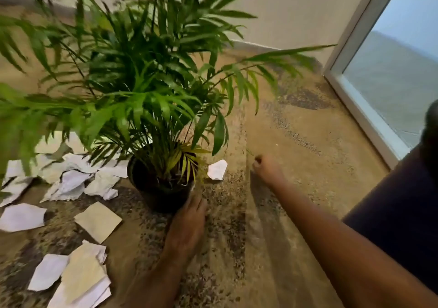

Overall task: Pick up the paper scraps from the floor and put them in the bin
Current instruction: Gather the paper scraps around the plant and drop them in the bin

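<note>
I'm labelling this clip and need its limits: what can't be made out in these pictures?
Head view only:
- Bin: nowhere in frame.
- Right hand: curled, facing away; its own fingers hide whether it holds anything.
- Many scraps: covered by plant leaves, so no count.
- Left hand: blurred; whether it touches the pot is unclear.
- Lower-left scraps: cut off by the frame edge.

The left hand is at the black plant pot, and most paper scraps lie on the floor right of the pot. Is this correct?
Not quite: the head view shows most paper scraps lying left of the black plant pot; only one small scrap lies on its right. The left hand is indeed at the pot.
</note>
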